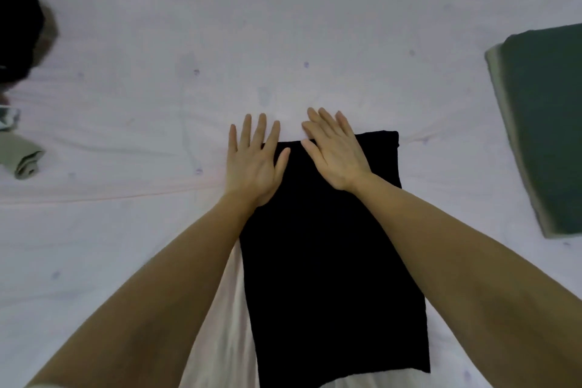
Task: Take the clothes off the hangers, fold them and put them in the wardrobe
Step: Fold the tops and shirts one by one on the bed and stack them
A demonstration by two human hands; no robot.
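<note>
A black garment (pixel 333 261) lies folded into a long narrow rectangle on the pale bedsheet (pixel 220 41), running from the near edge toward the middle. My left hand (pixel 255 164) lies flat with straight fingers on the garment's far left corner, fingertips reaching onto the sheet. My right hand (pixel 333 151) presses flat on the far end of the garment, fingers straight and pointing up-left past its edge. Neither hand grips anything.
A folded dark green cloth (pixel 544 123) lies at the right edge of the bed. At the left edge sit a dark bundle (pixel 19 25) and a small grey-green rolled cloth (pixel 22 157). The sheet is wrinkled with small purple dots.
</note>
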